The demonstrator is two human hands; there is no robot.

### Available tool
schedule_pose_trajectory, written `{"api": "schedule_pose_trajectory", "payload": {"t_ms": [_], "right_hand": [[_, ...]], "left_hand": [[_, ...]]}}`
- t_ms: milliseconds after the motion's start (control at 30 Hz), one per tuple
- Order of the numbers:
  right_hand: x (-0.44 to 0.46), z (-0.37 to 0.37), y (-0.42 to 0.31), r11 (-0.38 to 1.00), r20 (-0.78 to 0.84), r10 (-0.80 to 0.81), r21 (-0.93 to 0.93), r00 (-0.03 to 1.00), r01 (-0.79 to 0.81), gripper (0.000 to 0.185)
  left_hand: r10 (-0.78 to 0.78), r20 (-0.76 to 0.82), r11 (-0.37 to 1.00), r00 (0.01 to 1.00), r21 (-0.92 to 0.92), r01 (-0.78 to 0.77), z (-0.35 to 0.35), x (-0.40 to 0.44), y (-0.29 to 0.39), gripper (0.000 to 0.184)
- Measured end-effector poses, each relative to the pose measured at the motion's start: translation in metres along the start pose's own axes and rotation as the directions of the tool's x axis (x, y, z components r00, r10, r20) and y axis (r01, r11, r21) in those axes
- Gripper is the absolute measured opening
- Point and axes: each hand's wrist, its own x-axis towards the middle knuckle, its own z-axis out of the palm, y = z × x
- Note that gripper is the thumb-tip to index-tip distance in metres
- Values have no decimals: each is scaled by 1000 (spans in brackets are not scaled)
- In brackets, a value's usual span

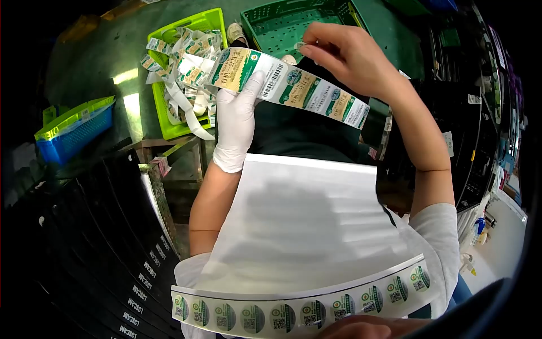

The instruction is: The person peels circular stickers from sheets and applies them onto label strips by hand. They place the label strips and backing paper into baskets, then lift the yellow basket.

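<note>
My left hand (236, 127), in a white glove, is closed on a strip of printed labels (297, 88), thumb on top and fingers hidden beneath. The strip runs rightward in green, cream and white with barcodes. Above it, my bare right hand (350, 59) pinches a small round sticker (299, 46) between thumb and fingertips. A white backing sheet (305, 214) hangs over my front. Along its near edge runs a row of several round stickers with QR codes (282, 318).
A lime-green basket (165, 121) holds a tangled heap of label strips (192, 68). Behind my right hand sits a dark green crate (271, 28). A blue and green basket (76, 133) stands left. Black stacked crates (101, 226) fill the lower left; shelving (474, 113) is at right.
</note>
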Motion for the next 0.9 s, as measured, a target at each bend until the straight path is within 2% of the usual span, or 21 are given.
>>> {"api": "schedule_pose_trajectory", "payload": {"t_ms": [33, 133, 300, 400, 500, 600, 633, 667, 733, 800, 833, 867, 900], "right_hand": [[2, -5, -5, 998, 22, -64, 15, 998, 64, 12], [5, -10, -20, 977, 97, -206, -28, 974, 209, 11], [12, -9, -26, 939, 214, -278, -145, 936, 312, 13], [15, -3, -28, 927, 231, -264, -208, 936, 313, 14], [21, 1, -25, 915, 264, -236, -262, 935, 305, 24], [26, -6, -30, 882, 329, 26, -452, 944, 134, 40], [29, -1, -14, 855, 184, 46, -515, 982, 56, 58], [30, -5, -2, 844, 131, -6, -530, 991, 75, 62], [35, -17, -1, 933, 261, 74, -359, 962, 25, 54], [35, -17, -14, 995, 462, -60, 100, 885, 15, 41], [37, -14, -19, 984, 471, -80, 178, 879, -5, 29], [36, -1, -18, 931, 299, -120, 364, 947, 3, 28], [39, 1, -22, 920, 242, -108, 393, 964, 5, 28]], "left_hand": [[-49, -39, 999, 998, 4, 49, 3, 0, 2, 31], [21, 61, 983, 998, 181, -31, 6, -3, 1, 24], [25, 45, 987, 999, 160, -32, 14, -6, -4, 22], [22, 51, 984, 998, 173, -30, 15, -8, -5, 22], [24, 50, 967, 998, 252, -36, 16, -10, -2, 22], [17, 61, 958, 998, 285, -34, 14, -8, -7, 21], [40, 54, 970, 998, 237, -52, 14, -7, -8, 20], [64, 46, 980, 997, 188, -72, 13, -6, -8, 20], [67, 83, 973, 994, 216, -84, 11, -5, -4, 22], [63, 108, 970, 992, 228, -86, 12, -6, 0, 23], [78, 115, 973, 990, 209, -100, 11, -6, 5, 29], [46, 131, 994, 990, 89, -58, 8, -5, 3, 35], [11, 196, 999, 981, 50, -21, 9, -5, 3, 36]]}}
